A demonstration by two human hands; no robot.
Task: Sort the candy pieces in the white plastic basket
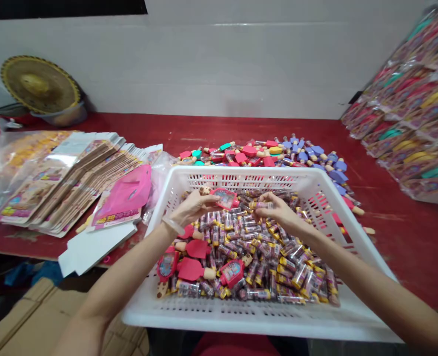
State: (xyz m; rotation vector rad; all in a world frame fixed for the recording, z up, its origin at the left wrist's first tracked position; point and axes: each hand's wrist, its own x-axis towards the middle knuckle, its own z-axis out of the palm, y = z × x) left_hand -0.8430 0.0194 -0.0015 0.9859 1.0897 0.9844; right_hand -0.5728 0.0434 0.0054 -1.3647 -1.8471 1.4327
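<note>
Over a white perforated basket (241, 310), my left hand (195, 205) grips a red popsicle-shaped toy (226, 198) that has a picture on its face. To its right, my right hand (276, 210) pinches a small clear tube with a yellow end (260, 204). Many such tubes (256, 247) fill the basket beneath both hands. Several red popsicle-shaped toys (190, 268) lie on the tubes at the basket's left side, some with beige spotted handles.
Behind the basket, red, green and blue popsicle-shaped pieces (248, 154) lie on the red table (137, 126). Printed cards (74, 183) and a pink bag (128, 193) sit left. Packed toys (419, 113) are stacked right. Cardboard (29, 321) lies low at left.
</note>
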